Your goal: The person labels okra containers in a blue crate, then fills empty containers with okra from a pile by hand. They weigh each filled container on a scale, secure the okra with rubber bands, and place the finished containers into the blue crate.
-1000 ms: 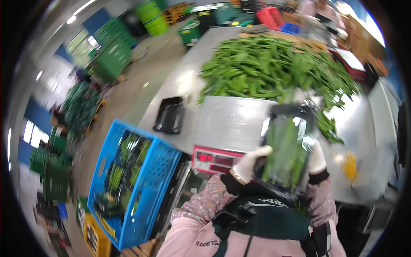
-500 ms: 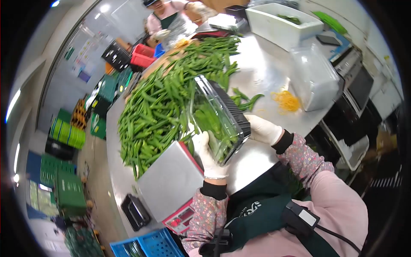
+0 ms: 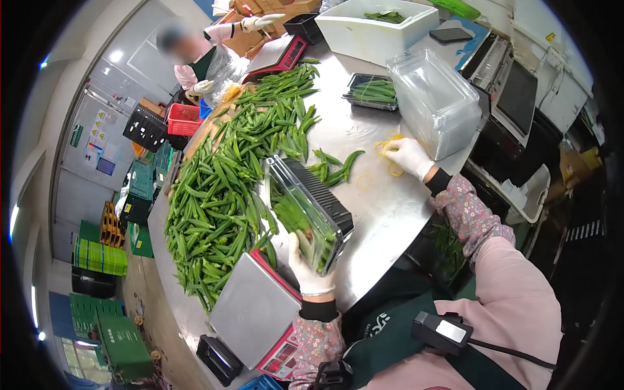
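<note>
My left hand (image 3: 311, 268), in a white glove, grips the lower end of a plastic container (image 3: 311, 201) with a clear lid and a ribbed black base. It is tilted on its side above the table, with green okra showing through the lid. My right hand (image 3: 411, 157), also gloved, is low over the table at right, its fingers pinched on yellow rubber bands (image 3: 394, 170). The hand covers part of the bands. A large pile of loose okra (image 3: 221, 201) lies left of the container, and a few pods (image 3: 335, 167) lie beyond it.
A weighing scale (image 3: 253, 305) stands beside my left hand, near an empty black tray (image 3: 219, 359). Stacked clear lids (image 3: 435, 107), a filled black tray (image 3: 372, 91) and a white foam box (image 3: 377, 36) stand at the far right. Across the table, another person (image 3: 195, 58) works by a second scale (image 3: 276, 55).
My right hand has left the container and moved right to the rubber bands. My left hand still holds the container, now slightly lower and further left in view. The other person's arm has stretched out.
</note>
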The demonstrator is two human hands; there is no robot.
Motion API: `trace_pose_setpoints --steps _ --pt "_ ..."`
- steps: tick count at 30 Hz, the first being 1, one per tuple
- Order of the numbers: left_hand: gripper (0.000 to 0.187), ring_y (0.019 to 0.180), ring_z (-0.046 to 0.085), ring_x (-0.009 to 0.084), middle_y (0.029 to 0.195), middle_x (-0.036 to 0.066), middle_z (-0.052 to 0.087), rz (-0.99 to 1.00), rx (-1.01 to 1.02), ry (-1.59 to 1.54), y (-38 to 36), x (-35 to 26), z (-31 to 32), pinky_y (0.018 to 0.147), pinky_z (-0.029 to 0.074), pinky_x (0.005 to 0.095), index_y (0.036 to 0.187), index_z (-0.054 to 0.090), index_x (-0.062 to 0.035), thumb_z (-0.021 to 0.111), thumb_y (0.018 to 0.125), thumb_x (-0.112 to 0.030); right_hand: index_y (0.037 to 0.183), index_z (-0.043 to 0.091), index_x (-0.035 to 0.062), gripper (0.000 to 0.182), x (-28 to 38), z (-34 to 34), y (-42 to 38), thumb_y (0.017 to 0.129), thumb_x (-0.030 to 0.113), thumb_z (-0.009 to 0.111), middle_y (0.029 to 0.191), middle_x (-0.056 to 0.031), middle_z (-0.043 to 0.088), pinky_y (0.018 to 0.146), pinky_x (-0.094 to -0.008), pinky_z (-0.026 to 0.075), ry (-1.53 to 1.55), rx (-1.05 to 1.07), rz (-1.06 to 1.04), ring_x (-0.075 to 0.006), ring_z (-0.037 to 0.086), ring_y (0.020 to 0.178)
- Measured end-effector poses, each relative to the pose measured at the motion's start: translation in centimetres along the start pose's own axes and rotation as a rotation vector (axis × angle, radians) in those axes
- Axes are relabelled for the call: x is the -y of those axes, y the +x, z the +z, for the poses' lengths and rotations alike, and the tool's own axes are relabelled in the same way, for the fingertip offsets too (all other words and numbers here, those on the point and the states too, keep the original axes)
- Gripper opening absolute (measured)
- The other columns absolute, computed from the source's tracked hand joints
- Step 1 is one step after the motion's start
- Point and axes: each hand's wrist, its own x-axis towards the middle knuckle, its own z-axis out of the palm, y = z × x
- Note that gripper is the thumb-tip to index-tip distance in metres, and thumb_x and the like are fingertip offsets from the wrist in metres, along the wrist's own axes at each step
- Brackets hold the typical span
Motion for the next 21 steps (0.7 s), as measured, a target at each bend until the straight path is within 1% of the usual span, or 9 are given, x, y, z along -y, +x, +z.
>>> trace_pose_setpoints --steps 2,4,8,11,13,17,19,20,21 --pt "0.041 0.113 0.063 0.0268 0.123 0.008 0.066 0.033 -0.048 0.011 -0.5 0.1 0.4 0.098 0.051 0.0452 0.133 0.058 -0.0086 0.057 0.102 -0.035 0.101 0.078 0.0129 0.028 0.1 -0.6 0.3 0.086 0.031 0.064 0.093 -0.0168 0.074 0.084 -0.0428 0.055 0.016 -0.038 0.044 -0.0355 0.07 0.089" --pt "0.043 0.113 0.063 0.0272 0.125 0.009 0.066 0.026 -0.044 0.042 -1.1 0.0 0.0 0.098 0.051 0.0451 0.135 0.057 -0.0076 0.056 0.102 -0.035 0.101 0.078 0.0136 0.025 0.4 -1.1 0.5 0.086 0.027 0.063 0.096 -0.0169 0.074 0.084 -0.0426 0.055 0.034 -0.072 0.133 -0.0352 0.07 0.092" --pt "0.046 0.113 0.063 0.0278 0.127 0.011 0.065 -0.002 -0.015 0.069 -2.0 -0.1 -0.3 0.097 0.052 0.0445 0.136 0.055 -0.0053 0.055 0.102 -0.035 0.101 0.078 0.0137 0.025 -1.0 -0.5 0.9 0.086 0.025 0.063 0.096 -0.0161 0.074 0.085 -0.042 0.055 0.1 -0.113 0.118 -0.0351 0.07 0.091" --pt "0.047 0.114 0.063 0.0279 0.129 0.011 0.064 -0.004 -0.053 0.065 -2.6 0.0 -0.4 0.098 0.051 0.0439 0.137 0.055 -0.0052 0.055 0.102 -0.035 0.101 0.078 0.0131 0.022 -0.7 -1.0 0.8 0.085 0.021 0.064 0.095 -0.015 0.074 0.085 -0.0413 0.055 0.084 -0.066 0.133 -0.0345 0.07 0.091" --pt "0.047 0.116 0.062 0.0277 0.131 0.011 0.064 -0.007 -0.057 0.041 -3.1 -0.1 -0.4 0.098 0.051 0.0435 0.138 0.055 -0.0052 0.056 0.102 -0.035 0.099 0.078 0.0118 0.019 -0.3 -1.1 0.5 0.086 0.017 0.065 0.094 -0.0139 0.075 0.084 -0.0403 0.055 0.145 -0.18 0.114 -0.033 0.071 0.09" --pt "0.046 0.117 0.062 0.0268 0.131 0.011 0.064 -0.006 -0.061 0.088 -3.7 -0.1 -0.5 0.099 0.051 0.0431 0.137 0.056 -0.0053 0.056 0.101 -0.035 0.097 0.078 0.011 0.016 -0.8 -1.0 0.7 0.087 0.015 0.066 0.094 -0.0127 0.075 0.084 -0.0395 0.055 0.291 -0.168 0.145 -0.0311 0.071 0.092" --pt "0.046 0.115 0.063 0.0261 0.129 0.01 0.065 0.04 -0.038 0.066 -4.1 -0.1 -0.1 0.098 0.051 0.0426 0.136 0.057 -0.0059 0.057 0.101 -0.036 0.097 0.078 0.0112 0.016 -1.3 -0.5 0.7 0.088 0.016 0.066 0.095 -0.0117 0.074 0.083 -0.0395 0.054 0.097 -0.323 -0.052 -0.0308 0.07 0.093" --pt "0.046 0.11 0.065 0.0261 0.126 0.01 0.066 0.031 -0.072 0.051 -4.3 -0.2 -0.4 0.094 0.054 0.0423 0.136 0.057 -0.0063 0.057 0.101 -0.036 0.097 0.078 0.0112 0.016 -0.8 -0.3 0.4 0.088 0.016 0.066 0.095 -0.0117 0.074 0.083 -0.0395 0.054 0.097 -0.322 -0.053 -0.0308 0.07 0.093" --pt "0.046 0.11 0.065 0.0261 0.126 0.01 0.066 0.033 -0.073 0.05 -4.5 -0.3 -0.5 0.094 0.054 0.0423 0.136 0.057 -0.0063 0.057 0.101 -0.036 0.099 0.077 0.0087 0.016 0.2 0.1 -0.2 0.088 0.014 0.067 0.099 -0.0125 0.074 0.085 -0.0379 0.054 0.111 -0.233 -0.088 -0.0301 0.07 0.095"
